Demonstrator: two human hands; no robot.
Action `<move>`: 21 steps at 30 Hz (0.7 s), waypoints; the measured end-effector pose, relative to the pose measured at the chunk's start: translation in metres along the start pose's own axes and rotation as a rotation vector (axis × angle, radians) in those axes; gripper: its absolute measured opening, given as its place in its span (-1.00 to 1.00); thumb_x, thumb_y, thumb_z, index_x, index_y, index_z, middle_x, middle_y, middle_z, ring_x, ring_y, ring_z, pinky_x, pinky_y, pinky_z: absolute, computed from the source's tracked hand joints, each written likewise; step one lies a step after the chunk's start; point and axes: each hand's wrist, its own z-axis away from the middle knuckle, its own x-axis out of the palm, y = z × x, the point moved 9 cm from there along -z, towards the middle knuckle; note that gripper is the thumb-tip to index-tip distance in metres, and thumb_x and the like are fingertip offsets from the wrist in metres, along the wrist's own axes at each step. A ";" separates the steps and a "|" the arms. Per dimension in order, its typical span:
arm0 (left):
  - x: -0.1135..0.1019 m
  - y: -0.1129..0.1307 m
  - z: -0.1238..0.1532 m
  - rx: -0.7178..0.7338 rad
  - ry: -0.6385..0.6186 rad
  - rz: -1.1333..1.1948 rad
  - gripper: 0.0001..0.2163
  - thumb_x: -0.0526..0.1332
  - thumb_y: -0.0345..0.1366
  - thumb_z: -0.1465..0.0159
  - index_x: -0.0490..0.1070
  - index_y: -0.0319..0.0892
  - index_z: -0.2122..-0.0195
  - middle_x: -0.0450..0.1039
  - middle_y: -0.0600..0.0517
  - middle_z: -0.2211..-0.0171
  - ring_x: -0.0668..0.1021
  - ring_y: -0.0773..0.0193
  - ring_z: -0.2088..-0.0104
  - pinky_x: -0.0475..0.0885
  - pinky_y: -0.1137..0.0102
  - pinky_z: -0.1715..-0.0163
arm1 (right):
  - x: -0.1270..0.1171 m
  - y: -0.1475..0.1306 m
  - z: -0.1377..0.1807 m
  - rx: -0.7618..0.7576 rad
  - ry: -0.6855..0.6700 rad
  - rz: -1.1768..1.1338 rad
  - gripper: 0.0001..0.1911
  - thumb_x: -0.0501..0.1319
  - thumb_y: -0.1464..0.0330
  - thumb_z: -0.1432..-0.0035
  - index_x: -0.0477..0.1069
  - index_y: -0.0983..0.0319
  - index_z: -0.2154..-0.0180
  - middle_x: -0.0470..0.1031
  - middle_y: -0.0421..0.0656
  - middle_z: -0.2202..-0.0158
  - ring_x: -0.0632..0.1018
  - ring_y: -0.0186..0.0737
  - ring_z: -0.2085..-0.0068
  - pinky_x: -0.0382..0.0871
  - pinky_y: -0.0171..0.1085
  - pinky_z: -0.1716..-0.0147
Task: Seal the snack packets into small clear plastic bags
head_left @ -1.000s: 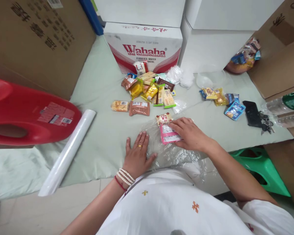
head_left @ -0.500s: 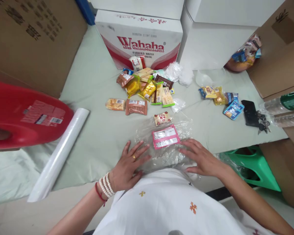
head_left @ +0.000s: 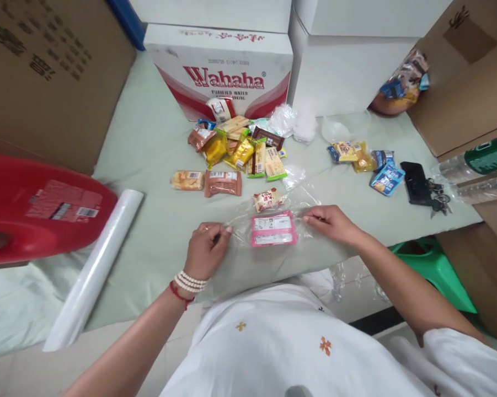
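A clear plastic bag lies on the cloth-covered table in front of me. My left hand pinches its left side between thumb and fingers. On the opposite side, my right hand is closed on the bag's edge. Between the hands rests a pink-edged packet with white label panels; whether it is inside the bag or on top I cannot tell. Just beyond it sits a small cream wrapped snack with red print. A brown snack packet and a clear-wrapped pastry lie further left.
A pile of wrapped snacks lies before the Wahaba-style water carton. A plastic film roll and a red jug stand left. Right are blue packets, a black phone, keys and bottles.
Both hands went from spread fingers to pinching the bag's sides. They moved away from my body, and the bag is now pulled out between them.
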 end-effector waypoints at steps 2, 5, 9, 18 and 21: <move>-0.003 -0.008 -0.005 -0.085 0.084 -0.064 -0.71 0.14 -0.05 -0.32 0.43 -0.09 0.45 0.51 -0.03 0.45 0.52 0.05 0.22 0.43 0.16 0.11 | 0.005 0.018 -0.014 0.124 0.021 0.083 -0.54 0.10 0.05 -0.35 0.38 0.22 0.47 0.28 -0.28 0.56 0.31 -0.32 0.48 0.12 -0.34 0.43; -0.023 -0.009 0.000 -0.114 0.278 -0.125 -0.78 0.19 -0.09 -0.28 0.48 -0.13 0.27 0.54 -0.12 0.26 0.51 -0.04 0.10 0.38 0.03 -0.01 | 0.010 0.030 -0.023 0.211 0.032 0.201 -0.59 0.09 0.09 -0.30 0.31 0.21 0.50 0.25 -0.28 0.59 0.28 -0.31 0.49 0.04 -0.32 0.43; -0.068 0.020 0.038 -0.027 0.652 -0.235 -0.85 0.16 -0.27 -0.29 0.48 -0.14 0.18 0.50 -0.18 0.15 0.49 -0.07 0.01 0.33 -0.03 -0.10 | 0.013 0.027 -0.024 0.231 0.016 0.242 -0.61 0.06 0.09 -0.29 0.29 0.19 0.48 0.28 -0.26 0.57 0.31 -0.29 0.48 0.05 -0.30 0.41; 0.052 0.104 0.017 0.385 -0.146 -0.348 -0.54 -0.01 -0.44 -0.38 0.51 -0.08 -0.20 0.53 -0.09 -0.21 0.55 -0.01 -0.08 0.35 0.10 0.06 | 0.006 0.021 -0.024 0.171 -0.128 0.352 -0.60 0.08 0.10 -0.35 0.45 0.21 0.39 0.39 -0.21 0.47 0.35 -0.26 0.41 0.14 -0.29 0.39; 0.068 0.101 0.006 0.401 -0.139 -0.396 -0.56 -0.02 -0.46 -0.41 0.54 -0.10 -0.17 0.52 -0.06 -0.23 0.55 0.00 -0.11 0.34 0.10 0.08 | -0.026 -0.009 -0.036 0.038 0.083 0.487 -0.55 0.10 0.04 -0.38 0.57 0.23 0.11 0.51 -0.02 0.18 0.45 -0.06 0.15 0.28 -0.20 0.18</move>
